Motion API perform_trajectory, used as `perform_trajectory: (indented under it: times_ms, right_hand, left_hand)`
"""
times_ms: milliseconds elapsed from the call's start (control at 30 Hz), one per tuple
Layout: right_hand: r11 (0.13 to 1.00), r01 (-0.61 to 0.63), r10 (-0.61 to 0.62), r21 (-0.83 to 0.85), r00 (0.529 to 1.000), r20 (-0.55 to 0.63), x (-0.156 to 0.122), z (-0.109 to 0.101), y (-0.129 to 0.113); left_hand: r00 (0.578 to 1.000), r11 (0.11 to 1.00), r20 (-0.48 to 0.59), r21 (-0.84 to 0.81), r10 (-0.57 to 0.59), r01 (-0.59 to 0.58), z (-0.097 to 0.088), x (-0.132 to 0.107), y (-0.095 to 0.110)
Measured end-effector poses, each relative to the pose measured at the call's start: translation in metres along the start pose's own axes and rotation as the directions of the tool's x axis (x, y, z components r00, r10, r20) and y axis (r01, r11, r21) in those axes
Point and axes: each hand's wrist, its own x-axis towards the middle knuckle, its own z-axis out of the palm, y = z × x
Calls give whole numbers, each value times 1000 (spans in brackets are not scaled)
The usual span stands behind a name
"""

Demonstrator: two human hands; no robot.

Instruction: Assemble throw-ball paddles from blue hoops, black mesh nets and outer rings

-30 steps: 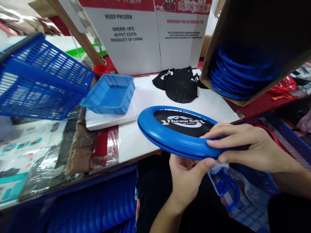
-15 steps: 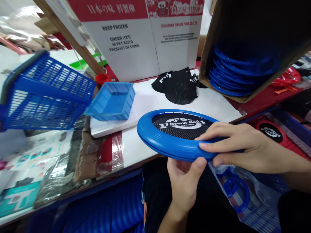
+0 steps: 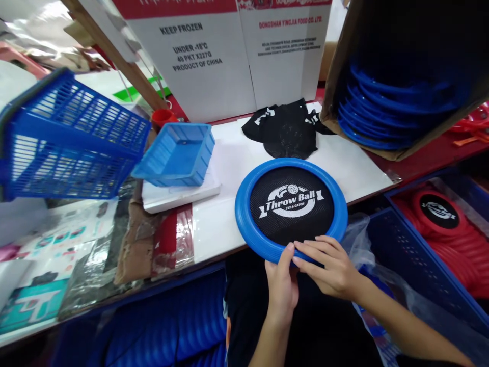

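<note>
A round throwing disc [image 3: 244,216] with a blue rim and a black mesh middle printed "Throw Ball" faces me, tilted up above the front of the white work surface. My left hand [image 3: 281,285] grips its near rim, thumb on top and fingers hidden beneath. Just to the right, my right hand [image 3: 330,267] lays its fingers over the same rim; its thumb is out of sight. Behind the disc lie several black mesh pieces [image 3: 288,132] with white print, overlapping on the surface.
A cardboard box [image 3: 331,109] of stacked blue rings [image 3: 378,114] leans at back right. A light-blue tray [image 3: 183,163] and a blue basket [image 3: 76,137] stand left. Red discs [image 3: 439,211] fill a dark-blue crate [image 3: 408,244] at right. A white carton [image 3: 214,76] stands behind.
The disc has turned from a slanted edge-on position to face me. My right hand has moved left along the rim, close beside my left thumb. The view has shifted slightly.
</note>
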Motion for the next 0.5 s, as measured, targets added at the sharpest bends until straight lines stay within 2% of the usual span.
perform_trajectory:
  times_ms: [67,100,133,167,200,233,267,300,333,367,400,433,500]
  right_hand:
    - [995,-99,101,28,992,-81,-14,14,-2]
    - [979,-200,204,42,966,-161,-20,22,-2]
    - [938,-338,345,74,899,-268,-25,30,-2]
    - [858,-490,508,153,773,-378,-29,36,-1]
    - [735,-613,670,291,589,-453,-30,41,1]
    - [578,-664,808,475,385,-446,-29,44,3]
    - [398,-637,914,660,214,-344,-27,44,7]
    - [210,-557,978,804,107,-182,-24,43,10]
    - [40,-463,998,885,65,-12,-20,40,14]
    - [-91,-386,990,918,62,125,-16,35,18]
    - [-175,-336,975,926,71,210,-12,30,22]
    - [-217,-307,965,927,74,251,-9,26,25]
    - [-227,-278,966,933,60,253,-5,20,30]
  left_hand:
    - [999,1000,-47,0,14,-14,-5,6,-9]
    - [998,1000,-61,10,24,-24,-8,9,-12]
    - [997,999,-66,25,35,-34,-9,11,-15]
    - [997,998,-61,44,45,-43,-11,13,-16]
    - [997,997,-53,64,57,-53,-13,15,-17]
    - [997,995,-43,85,62,-58,-16,16,-18]
    - [997,993,-37,106,63,-59,-18,18,-18]
    - [998,990,-33,127,59,-55,-21,20,-18]
    - [998,989,-31,143,51,-46,-24,21,-18]
    - [999,987,-29,155,42,-37,-27,23,-18]
    - [999,986,-26,161,34,-29,-29,24,-18]
    - [999,986,-24,164,29,-25,-31,25,-17]
    - [999,986,-28,164,32,-27,-33,25,-17]
